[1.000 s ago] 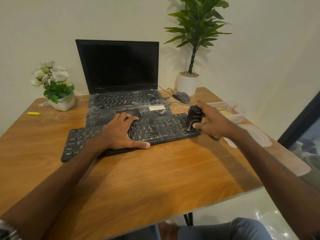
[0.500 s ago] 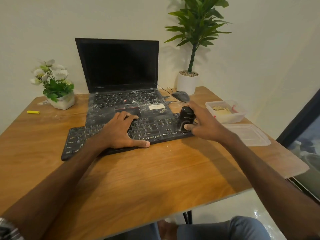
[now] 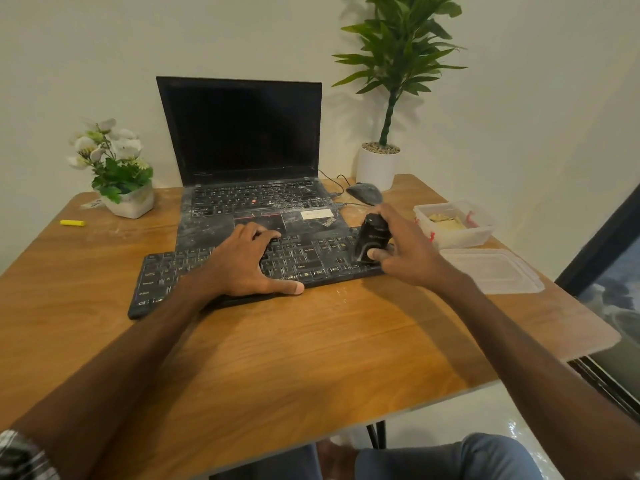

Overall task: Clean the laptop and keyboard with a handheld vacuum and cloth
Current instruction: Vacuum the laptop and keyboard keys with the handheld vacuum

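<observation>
Keyboard point(image 3: 311, 259) looks black and dust-speckled; right hand point(image 3: 410, 252) grips vacuum point(image 3: 371, 235) on it.

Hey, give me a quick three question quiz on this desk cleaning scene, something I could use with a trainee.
1. Which hand grips the vacuum? A left hand, B right hand, C neither.
2. True or false: the laptop is folded shut.
3. Fill in: the left hand rests flat on the ____.

Key: 1 B. 2 false, its dark screen stands open. 3 keyboard.
</observation>
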Motion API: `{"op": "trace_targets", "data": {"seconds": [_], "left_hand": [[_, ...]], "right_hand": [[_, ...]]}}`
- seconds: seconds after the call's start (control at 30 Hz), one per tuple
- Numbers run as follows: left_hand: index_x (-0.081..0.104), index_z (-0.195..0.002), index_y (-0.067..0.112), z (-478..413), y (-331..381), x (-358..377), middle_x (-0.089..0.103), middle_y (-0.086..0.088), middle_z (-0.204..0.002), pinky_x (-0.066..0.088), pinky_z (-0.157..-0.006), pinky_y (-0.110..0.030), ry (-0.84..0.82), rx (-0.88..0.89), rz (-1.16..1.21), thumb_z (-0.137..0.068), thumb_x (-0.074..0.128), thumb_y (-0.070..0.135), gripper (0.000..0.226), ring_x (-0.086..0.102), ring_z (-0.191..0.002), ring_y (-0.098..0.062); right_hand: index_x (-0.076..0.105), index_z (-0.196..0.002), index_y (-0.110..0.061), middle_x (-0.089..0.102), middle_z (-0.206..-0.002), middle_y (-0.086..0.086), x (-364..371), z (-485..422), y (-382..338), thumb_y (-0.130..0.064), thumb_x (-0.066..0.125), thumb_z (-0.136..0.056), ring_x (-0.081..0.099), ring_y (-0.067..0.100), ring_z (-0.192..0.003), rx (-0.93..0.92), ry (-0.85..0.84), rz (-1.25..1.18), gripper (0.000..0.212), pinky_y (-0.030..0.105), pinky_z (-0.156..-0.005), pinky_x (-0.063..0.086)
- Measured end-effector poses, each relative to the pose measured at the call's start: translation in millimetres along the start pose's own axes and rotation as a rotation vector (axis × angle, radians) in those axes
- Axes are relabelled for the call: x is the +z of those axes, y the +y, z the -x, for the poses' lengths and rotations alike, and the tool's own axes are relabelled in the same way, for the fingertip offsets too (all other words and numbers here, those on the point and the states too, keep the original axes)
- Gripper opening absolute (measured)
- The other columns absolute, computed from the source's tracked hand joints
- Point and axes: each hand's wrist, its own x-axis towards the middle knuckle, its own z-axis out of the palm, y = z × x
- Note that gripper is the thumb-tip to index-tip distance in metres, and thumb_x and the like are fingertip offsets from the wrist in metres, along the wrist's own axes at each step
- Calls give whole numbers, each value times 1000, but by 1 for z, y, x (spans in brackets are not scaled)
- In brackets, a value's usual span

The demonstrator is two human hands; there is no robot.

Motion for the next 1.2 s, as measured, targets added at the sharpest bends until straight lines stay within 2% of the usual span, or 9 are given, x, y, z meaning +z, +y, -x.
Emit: {"op": "trace_targets", "data": {"seconds": [0.1,0.2,0.3,0.4,0.67,0.8,1.0,1.07,1.2], "left_hand": [[25,-161,29,0,0,0,28,2,-158,38,-111,-49,2,3,7,-46,42,110,142,27,-144,-20],[26,-161,28,1,-1,0,28,3,-158,38,-110,-49,6,2,14,-46,42,110,143,27,-144,-19],[26,-161,28,1,-1,0,28,3,-158,38,-111,-49,9,5,14,-48,44,109,141,27,-144,-19],[25,-161,28,2,0,0,28,2,-158,38,-111,-49,4,4,5,-49,44,109,140,27,-144,-20],[23,-162,28,2,2,0,27,2,-159,38,-111,-50,3,5,-7,-59,57,100,131,26,-145,-20],[25,-161,28,2,1,2,28,2,-159,38,-112,-50,12,0,7,-49,47,108,140,26,-146,-20],[25,-162,27,2,0,3,28,2,-158,38,-111,-49,24,5,11,-48,43,109,141,26,-145,-19],[25,-162,28,2,0,3,29,2,-157,39,-111,-48,27,7,10,-49,44,108,139,27,-144,-19],[25,-162,27,2,1,3,29,2,-157,39,-110,-47,31,16,4,-56,54,103,133,27,-144,-19]], "right_hand": [[46,-122,-22,61,-108,-6,2,12,2,-1,76,-81,58,4,-98,-33,-13,-4,55,18,-75,46],[48,-121,-24,62,-109,-9,-11,19,4,-3,78,-81,60,5,-101,-3,-54,-39,54,21,-79,49],[47,-116,-25,61,-105,-10,-22,17,10,-4,77,-82,61,9,-101,43,87,-82,50,23,-80,53],[44,-117,-24,59,-105,-6,-13,18,11,-5,76,-84,60,14,-102,125,190,-110,50,14,-73,51],[41,-121,-30,58,-114,-4,39,26,-19,-4,75,-82,57,14,-108,105,196,-67,57,36,-89,55],[44,-124,-23,55,-107,-10,18,20,-20,-7,76,-85,56,7,-97,137,147,-133,53,15,-71,46],[42,-126,-17,53,-103,-9,13,13,-24,-6,75,-85,53,5,-95,181,192,-80,53,8,-63,38],[42,-124,-18,53,-103,-9,22,13,-30,-6,75,-85,55,7,-96,157,166,-85,53,13,-69,45],[41,-123,-22,58,-109,-3,32,13,-35,-8,75,-83,60,16,-102,100,135,-50,54,41,-84,58]]}}
